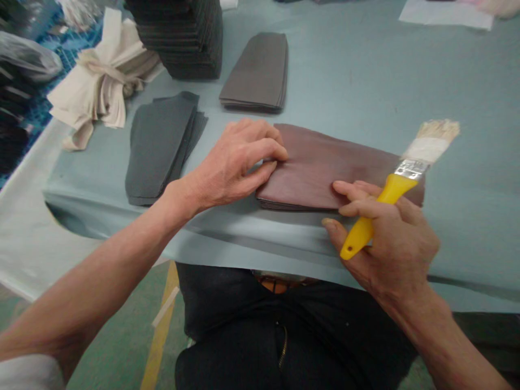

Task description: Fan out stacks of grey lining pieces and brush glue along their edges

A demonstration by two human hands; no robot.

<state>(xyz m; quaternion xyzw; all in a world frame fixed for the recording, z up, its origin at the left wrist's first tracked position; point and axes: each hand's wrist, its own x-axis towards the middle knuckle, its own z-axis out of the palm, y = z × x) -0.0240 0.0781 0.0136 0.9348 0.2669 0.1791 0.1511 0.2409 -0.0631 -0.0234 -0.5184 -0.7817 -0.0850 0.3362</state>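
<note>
A stack of reddish-brown leather pieces [325, 162] lies near the front edge of the grey-blue table [365, 81]. My left hand [235, 162] rests on the stack's left end, fingers curled and pinching the edge of the top piece. My right hand [385, 238] is closed around the yellow handle of a paintbrush [400, 184], whose pale bristles point up and to the right above the stack's right end. The right hand's fingertips touch the near edge of the stack.
A dark grey stack of cut pieces [160, 146] lies to the left, a brownish-grey stack [258, 73] behind, and a tall dark pile [182, 35] at the back. A bundle of cream cloth [101, 76] sits at far left. White paper [444, 13] lies back right.
</note>
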